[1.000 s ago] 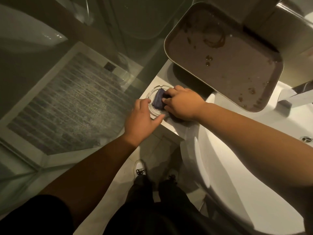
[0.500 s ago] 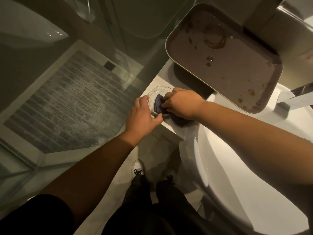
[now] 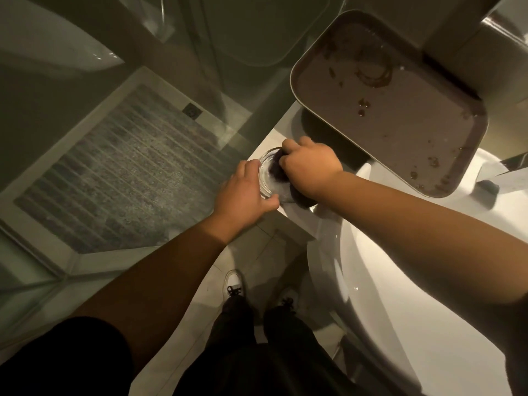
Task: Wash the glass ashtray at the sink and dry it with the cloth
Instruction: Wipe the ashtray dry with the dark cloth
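Note:
The round glass ashtray [image 3: 267, 178] rests on the white counter corner [image 3: 288, 127] left of the sink basin [image 3: 400, 281]. My left hand [image 3: 244, 192] grips its near left rim with thumb and fingers. My right hand [image 3: 310, 170] presses a dark purple cloth [image 3: 275, 168] down into the ashtray's bowl; more of the cloth bulges out under my wrist at the counter edge. Most of the ashtray's right half is hidden by my right hand and the cloth.
A stained brown tray [image 3: 391, 110] leans over the counter and sink at the back right. The faucet [image 3: 511, 170] shows at the right edge. A glass shower wall [image 3: 171, 110] stands at left. My shoes [image 3: 234, 284] are on the tiled floor below.
My right hand has pushed the cloth deeper into the ashtray and shifted across it, covering more of the glass. My left hand keeps its hold on the rim.

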